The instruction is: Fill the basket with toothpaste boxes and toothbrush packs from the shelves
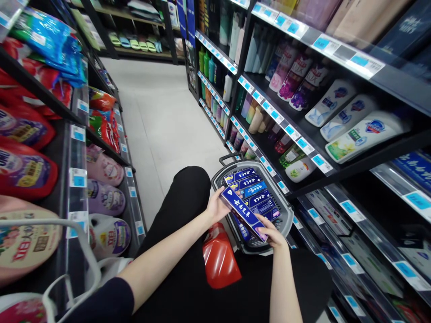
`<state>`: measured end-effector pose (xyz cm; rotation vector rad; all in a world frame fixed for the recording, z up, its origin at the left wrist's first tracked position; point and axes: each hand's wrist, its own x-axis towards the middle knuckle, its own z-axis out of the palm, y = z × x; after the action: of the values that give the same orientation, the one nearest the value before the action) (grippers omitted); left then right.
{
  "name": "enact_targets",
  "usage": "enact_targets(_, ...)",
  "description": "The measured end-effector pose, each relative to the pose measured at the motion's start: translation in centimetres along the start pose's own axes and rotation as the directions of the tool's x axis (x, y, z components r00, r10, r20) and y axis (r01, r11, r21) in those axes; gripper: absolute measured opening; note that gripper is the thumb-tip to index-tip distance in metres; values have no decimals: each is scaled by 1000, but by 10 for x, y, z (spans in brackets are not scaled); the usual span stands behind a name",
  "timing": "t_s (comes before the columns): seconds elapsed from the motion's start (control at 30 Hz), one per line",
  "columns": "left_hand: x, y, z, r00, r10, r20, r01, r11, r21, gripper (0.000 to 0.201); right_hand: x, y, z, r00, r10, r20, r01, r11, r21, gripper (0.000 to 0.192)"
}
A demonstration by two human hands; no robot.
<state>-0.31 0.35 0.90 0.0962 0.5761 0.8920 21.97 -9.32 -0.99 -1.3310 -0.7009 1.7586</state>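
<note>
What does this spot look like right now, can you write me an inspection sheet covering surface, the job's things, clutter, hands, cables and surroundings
Surface: pale tiled aisle floor; grey shopping basket sits low in front of the person's black-clad legs.
Job's things: long blue box held over the basket; more blue boxes of the same look stacked inside it.
Clutter: red container beside the basket, by the person's knee.
Hands: left hand grips the box's far end; right hand grips its near end.
Cables: nothing seen.
Surroundings: right shelves with bottles and blue price tags; left shelves with bagged refills and jugs; sandals on a far rack.
</note>
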Motion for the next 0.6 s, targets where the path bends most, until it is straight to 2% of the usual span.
enact_targets(0.1,4,-1,-7,1000,-10,-27,11,999,35,39,-1,-4,1,998,-40,42,42,999,-31,52)
enact_targets(0.17,10,-2,-14,990,4,-140,12,993,117,38,0,-5,-1,998,-56,40,58,997,-52,53)
enact_targets(0.23,16,-5,-24,947,30,-319,49,971,236,36,5,-1,-7,996,-74,-49,69,993,-92,55)
enact_targets(0.3,21,-8,-32,899,41,-436,118,936,332,33,14,8,-16,966,-116,-229,71,978,-198,56)
enact_targets(0.37,24,-11,-38,909,3,-417,171,909,381,33,25,21,-26,894,-188,-407,25,928,-373,58)
enact_targets(0.43,24,-13,-41,949,-57,-310,188,892,411,35,37,36,-32,835,-256,-487,-75,825,-560,59)
enact_targets(0.5,24,-15,-42,965,-101,-240,200,876,438,37,47,50,-31,823,-278,-496,-189,690,-699,62)
enact_targets(0.6,23,-17,-43,965,-124,-231,223,853,472,37,55,69,-21,826,-262,-500,-334,487,-807,67)
